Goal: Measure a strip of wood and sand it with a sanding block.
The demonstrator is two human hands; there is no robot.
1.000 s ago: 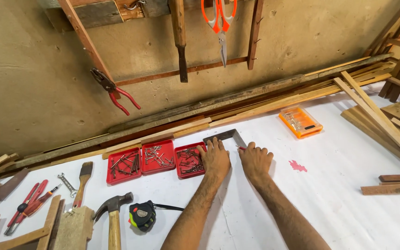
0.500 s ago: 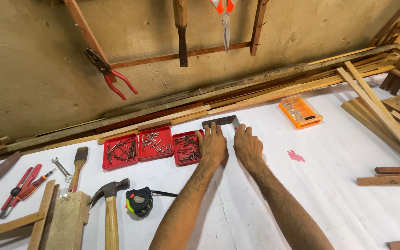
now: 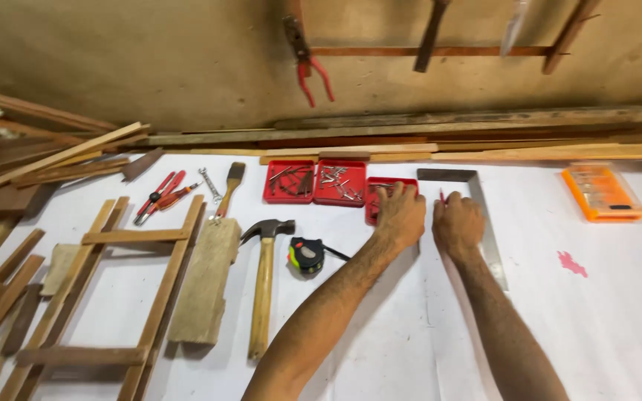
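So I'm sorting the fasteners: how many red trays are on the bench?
3, side by side near the wall: the left red tray, the middle red tray, and the right red tray, partly covered by the left hand.

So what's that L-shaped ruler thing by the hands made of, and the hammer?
The L-shaped square looks like metal: grey with a dull shine. The hammer seems to have a pale wooden handle with visible grain, and a dark, smooth head, probably steel.

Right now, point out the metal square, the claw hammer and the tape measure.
metal square (image 3: 490, 241): head view, on its long steel blade.
claw hammer (image 3: 263, 293): head view, on its wooden handle.
tape measure (image 3: 306, 255): head view, on its black case.
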